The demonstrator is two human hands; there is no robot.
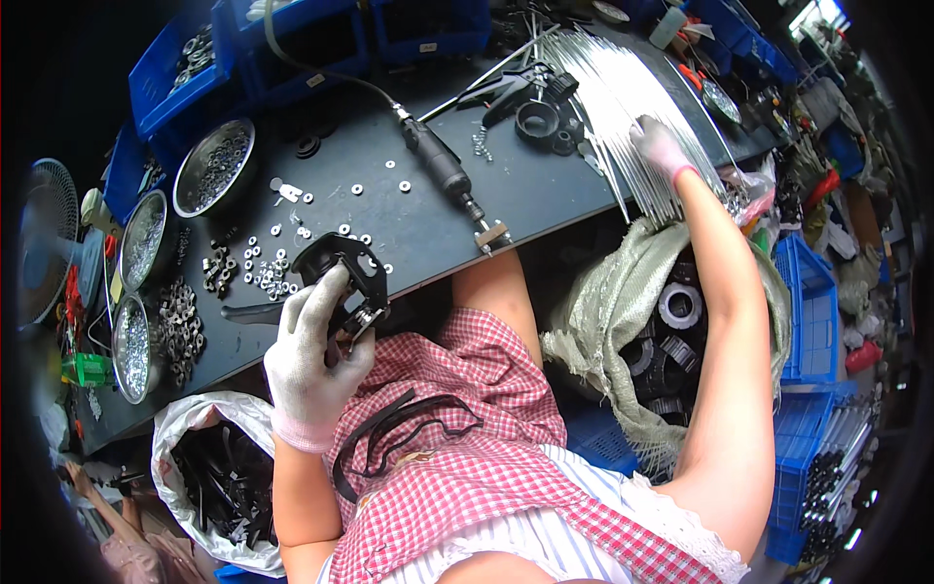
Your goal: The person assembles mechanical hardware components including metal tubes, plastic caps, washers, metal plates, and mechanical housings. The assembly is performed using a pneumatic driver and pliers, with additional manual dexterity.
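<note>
My left hand [313, 365], in a white glove, is closed round a black plastic bracket-like part [365, 277] with a metal fitting, held above the bench's front edge. A long black lever [255, 313] sticks out leftward beside it. Far to the right, my gloved right hand [660, 146] reaches onto a wide bundle of thin silver metal rods [608, 92]. Its fingers are bent together against the rods; which rod they pinch is hard to see. More black plastic parts, one with a round ring [537, 121], lie left of the rods.
A power screwdriver [438, 161] on a hose lies mid-bench. Small white washers [263, 268], dark nuts [182, 321] and metal bowls [216, 167] of hardware sit left. Blue bins [185, 73] stand behind. Sacks [608, 302] of black parts stand below the front edge.
</note>
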